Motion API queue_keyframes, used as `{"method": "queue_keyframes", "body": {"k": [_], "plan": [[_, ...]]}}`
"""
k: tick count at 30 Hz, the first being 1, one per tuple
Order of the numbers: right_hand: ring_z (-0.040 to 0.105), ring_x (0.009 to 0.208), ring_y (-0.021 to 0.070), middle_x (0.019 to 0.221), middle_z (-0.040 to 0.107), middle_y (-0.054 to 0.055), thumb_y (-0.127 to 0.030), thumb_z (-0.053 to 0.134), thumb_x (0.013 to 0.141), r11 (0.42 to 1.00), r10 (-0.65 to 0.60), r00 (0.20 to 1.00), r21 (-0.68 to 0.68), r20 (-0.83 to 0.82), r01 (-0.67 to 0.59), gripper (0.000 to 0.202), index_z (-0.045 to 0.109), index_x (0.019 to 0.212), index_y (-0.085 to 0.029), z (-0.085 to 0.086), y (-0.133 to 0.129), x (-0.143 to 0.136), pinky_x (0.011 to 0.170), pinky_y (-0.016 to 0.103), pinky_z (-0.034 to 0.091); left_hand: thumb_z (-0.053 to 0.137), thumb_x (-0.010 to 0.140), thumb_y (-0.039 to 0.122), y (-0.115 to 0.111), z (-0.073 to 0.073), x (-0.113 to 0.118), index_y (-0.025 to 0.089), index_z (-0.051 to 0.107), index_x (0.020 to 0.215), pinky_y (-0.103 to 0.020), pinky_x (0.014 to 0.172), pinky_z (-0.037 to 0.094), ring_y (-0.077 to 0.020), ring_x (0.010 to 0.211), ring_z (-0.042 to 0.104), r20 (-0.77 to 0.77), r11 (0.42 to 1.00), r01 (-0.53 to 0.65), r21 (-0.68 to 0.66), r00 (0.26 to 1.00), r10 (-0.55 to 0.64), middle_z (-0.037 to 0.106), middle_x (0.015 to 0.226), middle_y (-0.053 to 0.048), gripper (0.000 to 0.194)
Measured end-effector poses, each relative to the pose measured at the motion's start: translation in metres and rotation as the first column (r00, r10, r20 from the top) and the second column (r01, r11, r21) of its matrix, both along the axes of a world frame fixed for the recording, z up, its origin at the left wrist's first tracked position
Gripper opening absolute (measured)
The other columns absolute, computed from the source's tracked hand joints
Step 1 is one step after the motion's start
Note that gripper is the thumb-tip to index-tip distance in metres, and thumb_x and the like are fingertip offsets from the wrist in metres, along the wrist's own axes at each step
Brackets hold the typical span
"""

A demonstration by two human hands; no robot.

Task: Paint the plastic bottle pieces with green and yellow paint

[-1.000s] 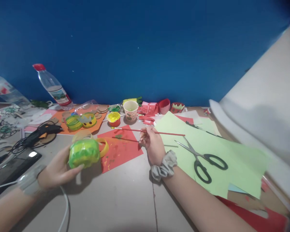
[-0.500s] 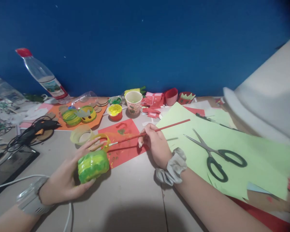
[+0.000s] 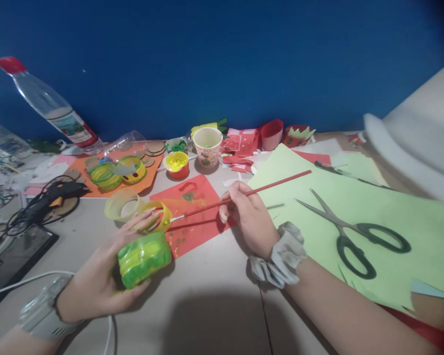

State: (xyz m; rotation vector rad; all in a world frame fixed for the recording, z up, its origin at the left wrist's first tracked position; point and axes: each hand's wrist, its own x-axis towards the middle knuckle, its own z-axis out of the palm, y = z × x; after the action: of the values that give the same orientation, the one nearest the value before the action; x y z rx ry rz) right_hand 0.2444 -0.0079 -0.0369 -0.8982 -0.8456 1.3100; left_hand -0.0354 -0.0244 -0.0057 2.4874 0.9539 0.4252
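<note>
A rounded piece painted green and yellow [image 3: 145, 259] is held between the thumb and fingers of my left hand [image 3: 99, 276]. My right hand [image 3: 249, 212] pinches a thin red paintbrush [image 3: 281, 181] around its middle. The white bristles of the brush point left and lie beside a yellow ring [image 3: 165, 217], near the fingertips of my left hand. Beneath the brush lies a red sheet [image 3: 198, 197] with paint marks. Behind it are a red-sided cup of yellow paint [image 3: 177, 165] and a patterned paper cup [image 3: 207, 148].
Black-handled scissors [image 3: 340, 224] lie partly open on light green paper [image 3: 392, 212] at the right. A red-capped bottle [image 3: 59, 111] leans at the back left. Cables and a black device [image 3: 22, 261] are at the left, and a pale ring [image 3: 122, 206] stands beside the yellow one.
The view has shifted slightly, and things on the right appear further right. The brush still points at the yellow ring, its tip now at the ring's right side. Both hands keep their holds.
</note>
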Motion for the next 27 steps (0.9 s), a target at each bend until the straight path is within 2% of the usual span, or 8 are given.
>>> {"method": "queue_keyframes", "body": {"k": [4, 9, 16, 21, 27], "plan": [[0.049, 0.05, 0.0096, 0.058, 0.048, -0.003, -0.045, 0.058, 0.085, 0.999, -0.048, 0.999, 0.016, -0.018, 0.048, 0.031, 0.046, 0.078, -0.017, -0.0019, 0.0009, 0.0006, 0.046, 0.015, 0.044, 0.063, 0.074, 0.029, 0.0016, -0.0008, -0.0015, 0.028, 0.025, 0.145, -0.059, 0.117, 0.023, -0.0349, 0.142, 0.03, 0.004, 1.0, 0.009, 0.01, 1.0, -0.009, 0.032, 0.156, -0.008, 0.081], [0.051, 0.053, 0.0105, 0.061, 0.051, -0.002, -0.044, 0.059, 0.086, 0.999, -0.004, 1.0, 0.034, -0.022, 0.005, 0.032, 0.046, 0.078, -0.017, -0.0028, 0.0012, 0.0001, 0.05, 0.017, 0.047, 0.064, 0.073, 0.03, 0.0028, -0.0028, -0.0034, 0.032, 0.032, 0.138, -0.059, 0.118, 0.022, -0.0356, 0.144, 0.027, -0.016, 0.999, 0.032, 0.011, 0.999, -0.032, 0.029, 0.158, -0.005, 0.072], [0.05, 0.053, 0.0104, 0.06, 0.051, -0.002, -0.041, 0.057, 0.089, 0.999, 0.03, 0.999, 0.039, -0.043, -0.028, 0.029, 0.045, 0.078, -0.016, -0.002, 0.0007, 0.0014, 0.049, 0.017, 0.045, 0.066, 0.072, 0.027, 0.0052, -0.0045, -0.0036, 0.022, 0.041, 0.131, -0.057, 0.117, 0.024, -0.0362, 0.143, 0.029, -0.019, 0.994, 0.062, 0.09, 0.998, -0.061, 0.035, 0.154, -0.012, 0.064], [0.048, 0.051, 0.0106, 0.057, 0.05, -0.001, -0.037, 0.055, 0.09, 0.997, 0.073, 0.996, 0.021, -0.046, -0.072, 0.027, 0.044, 0.076, -0.016, -0.004, 0.0013, 0.0025, 0.049, 0.017, 0.043, 0.065, 0.073, 0.028, 0.0061, -0.003, -0.0015, 0.021, 0.041, 0.134, -0.058, 0.116, 0.025, -0.0373, 0.141, 0.032, -0.013, 0.993, 0.061, 0.103, 0.998, -0.06, 0.037, 0.153, -0.014, 0.066], [0.048, 0.054, 0.0099, 0.06, 0.052, -0.001, -0.036, 0.056, 0.087, 1.0, 0.028, 0.998, 0.017, -0.062, -0.027, 0.026, 0.043, 0.076, -0.016, -0.0032, 0.0019, 0.0042, 0.052, 0.017, 0.043, 0.066, 0.072, 0.027, 0.0068, -0.0022, 0.0011, 0.019, 0.041, 0.136, -0.06, 0.116, 0.023, -0.0386, 0.141, 0.032, -0.01, 0.994, 0.062, 0.086, 0.998, -0.062, 0.038, 0.152, -0.015, 0.069]]}}
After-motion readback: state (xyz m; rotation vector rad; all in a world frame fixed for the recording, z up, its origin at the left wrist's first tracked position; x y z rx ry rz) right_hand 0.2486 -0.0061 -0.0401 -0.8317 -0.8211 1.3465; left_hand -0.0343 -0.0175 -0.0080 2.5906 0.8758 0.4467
